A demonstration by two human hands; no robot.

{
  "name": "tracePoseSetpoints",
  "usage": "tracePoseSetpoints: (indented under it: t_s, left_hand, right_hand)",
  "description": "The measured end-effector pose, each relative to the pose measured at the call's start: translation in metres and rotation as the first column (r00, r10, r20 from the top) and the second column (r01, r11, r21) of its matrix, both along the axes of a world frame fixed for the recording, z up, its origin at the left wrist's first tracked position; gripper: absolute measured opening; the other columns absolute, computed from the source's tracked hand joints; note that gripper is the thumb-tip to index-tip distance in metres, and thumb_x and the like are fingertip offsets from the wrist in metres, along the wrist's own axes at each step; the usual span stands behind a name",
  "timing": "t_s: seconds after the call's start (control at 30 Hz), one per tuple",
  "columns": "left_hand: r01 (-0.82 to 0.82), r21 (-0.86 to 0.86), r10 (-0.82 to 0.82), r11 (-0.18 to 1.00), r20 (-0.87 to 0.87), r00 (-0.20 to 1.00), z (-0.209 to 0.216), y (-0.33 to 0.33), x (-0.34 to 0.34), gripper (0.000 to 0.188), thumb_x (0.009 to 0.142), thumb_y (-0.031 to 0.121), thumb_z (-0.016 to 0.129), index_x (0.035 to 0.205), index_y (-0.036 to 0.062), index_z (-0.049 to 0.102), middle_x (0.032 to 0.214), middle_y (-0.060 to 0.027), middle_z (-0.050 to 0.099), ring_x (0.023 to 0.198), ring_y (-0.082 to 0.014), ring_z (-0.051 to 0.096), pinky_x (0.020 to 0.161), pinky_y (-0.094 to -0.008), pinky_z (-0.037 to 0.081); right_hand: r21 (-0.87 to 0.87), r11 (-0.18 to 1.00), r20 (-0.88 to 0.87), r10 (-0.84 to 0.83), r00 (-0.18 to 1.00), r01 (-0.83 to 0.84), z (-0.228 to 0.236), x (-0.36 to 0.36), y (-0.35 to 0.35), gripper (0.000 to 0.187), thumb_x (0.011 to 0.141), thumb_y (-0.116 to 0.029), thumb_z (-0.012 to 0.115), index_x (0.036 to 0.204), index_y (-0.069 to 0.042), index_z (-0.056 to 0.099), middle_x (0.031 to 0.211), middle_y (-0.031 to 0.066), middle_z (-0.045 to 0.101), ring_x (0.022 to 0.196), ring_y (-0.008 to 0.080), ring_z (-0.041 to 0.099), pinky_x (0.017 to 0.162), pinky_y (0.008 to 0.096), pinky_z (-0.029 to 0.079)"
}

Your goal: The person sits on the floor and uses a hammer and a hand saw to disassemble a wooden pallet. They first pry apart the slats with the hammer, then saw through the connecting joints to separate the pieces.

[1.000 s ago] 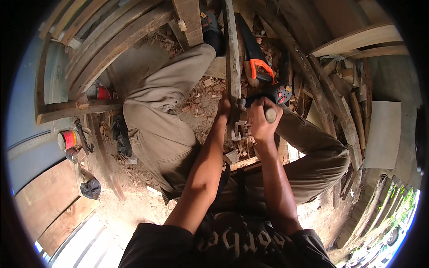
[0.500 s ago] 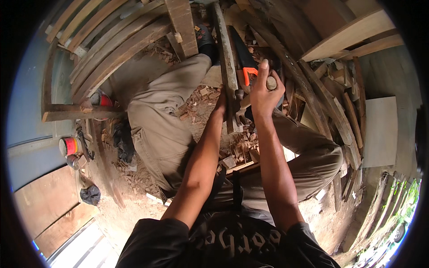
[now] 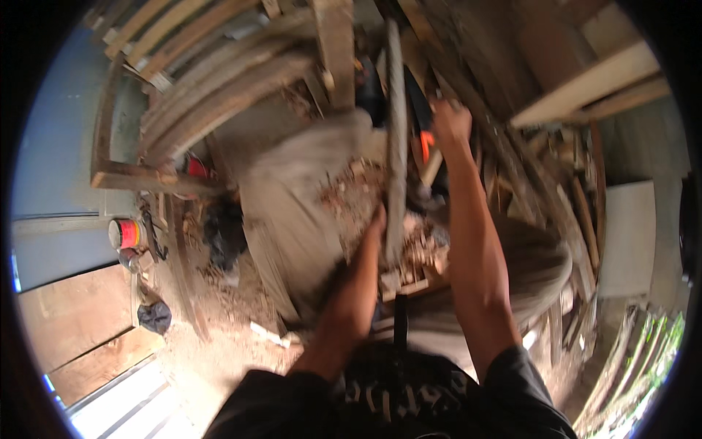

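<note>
A long, narrow wooden batten [image 3: 396, 146] stretches away from me between my legs. My left hand [image 3: 377, 219] is closed on its left side near the close end; most of the fingers are hidden or smeared. To the right of the batten, my right hand [image 3: 452, 121] is wrapped round the wooden handle of a hammer [image 3: 431, 168]. The hammer's dark head, blurred, hangs closer to me, apart from the batten. Behind the hammer lies a handsaw with an orange handle [image 3: 426, 145], partly covered by my right hand and the hammer.
Wood chips [image 3: 424, 252] litter the ground between my legs. Slatted wooden frames [image 3: 219, 110] stand at the far left, with a can [image 3: 126, 234] and a dark bag [image 3: 223, 230] nearby. Long timbers [image 3: 541, 175] and a pale panel [image 3: 627, 238] lean at the right.
The whole view has shifted, so the scene sits further right and lower. My right hand has lifted the hammer off to the right of the batten. My left hand stays at the batten, blurred.
</note>
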State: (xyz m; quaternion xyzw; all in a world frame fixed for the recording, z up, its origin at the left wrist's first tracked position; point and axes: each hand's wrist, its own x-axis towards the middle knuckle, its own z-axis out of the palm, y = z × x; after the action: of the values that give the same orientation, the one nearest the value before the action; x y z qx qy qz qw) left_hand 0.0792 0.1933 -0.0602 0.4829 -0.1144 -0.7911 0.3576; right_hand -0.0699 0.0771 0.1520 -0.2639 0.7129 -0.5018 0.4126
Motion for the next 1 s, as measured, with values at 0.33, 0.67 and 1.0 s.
tracePoseSetpoints:
  t_s: [0.33, 0.67, 1.0]
  left_hand:
    - [0.015, 0.127, -0.003, 0.992, -0.092, 0.996, 0.015, 0.040, -0.004, 0.099, 0.084, 0.082, 0.036, 0.144, 0.0033, 0.037, 0.121, -0.0263, 0.057, 0.102, -0.0349, 0.063, 0.091, -0.0446, 0.051]
    - [0.113, 0.064, -0.094, 0.991, -0.253, 0.963, 0.073, 0.026, -0.043, 0.102, 0.083, 0.084, 0.034, 0.146, 0.0039, 0.033, 0.121, -0.0278, 0.056, 0.099, -0.0373, 0.064, 0.090, -0.0459, 0.052]
    - [0.328, -0.146, -0.352, 0.933, -0.192, 0.916, 0.089, 0.022, -0.048, 0.102, 0.084, 0.085, 0.022, 0.150, 0.0082, 0.020, 0.118, -0.0334, 0.055, 0.100, -0.0416, 0.064, 0.087, -0.0482, 0.055]
  right_hand:
    - [-0.255, 0.967, 0.105, 0.040, 0.994, -0.012, 0.017, -0.050, 0.054, 0.032, 0.084, -0.007, 0.061, 0.057, -0.010, 0.045, 0.051, -0.0024, 0.038, 0.044, 0.0101, 0.038, 0.046, 0.0284, 0.030]
    - [-0.494, 0.841, 0.208, -0.130, 0.970, 0.218, 0.007, -0.071, 0.118, 0.018, 0.088, -0.006, 0.060, 0.071, -0.002, 0.056, 0.056, -0.0004, 0.044, 0.046, 0.0090, 0.039, 0.044, 0.0273, 0.032]
    - [-0.619, 0.737, -0.135, -0.442, 0.887, 0.273, -0.012, -0.047, 0.132, 0.033, 0.092, -0.014, 0.062, 0.064, -0.005, 0.047, 0.056, -0.0036, 0.044, 0.051, 0.0053, 0.039, 0.046, 0.0248, 0.032]
